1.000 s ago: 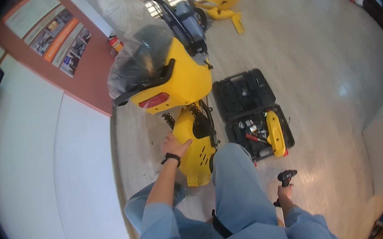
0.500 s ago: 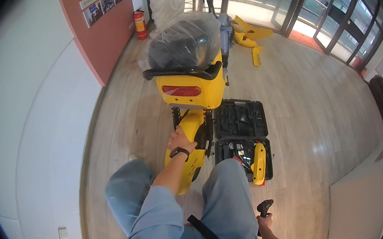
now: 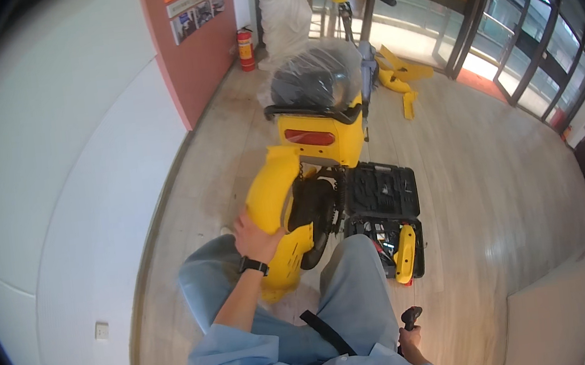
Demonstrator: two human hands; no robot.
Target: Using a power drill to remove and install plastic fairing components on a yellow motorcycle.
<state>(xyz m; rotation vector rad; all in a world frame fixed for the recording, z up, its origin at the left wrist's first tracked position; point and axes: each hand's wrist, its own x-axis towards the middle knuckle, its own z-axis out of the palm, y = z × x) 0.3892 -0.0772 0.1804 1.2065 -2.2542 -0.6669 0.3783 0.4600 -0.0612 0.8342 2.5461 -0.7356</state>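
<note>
Glass-fronted room, plank floor [image 3: 480, 183] | yellow rear fender [image 3: 268, 192] just left of rear wheel [image 3: 320, 215] of scooter [image 3: 345, 140], toward floor's left edge | left hand [image 3: 255, 236] clasping its side; right hand [image 3: 410, 338] round pistol-grip drill [image 3: 411, 315] | to my eye light, stiff, slick plastic, edges crackable; best held by both rims

Seemingly a shop or showroom, with glass doors [image 3: 523, 41], wall poster [image 3: 197, 13] and scooter [image 3: 347, 137].
</note>
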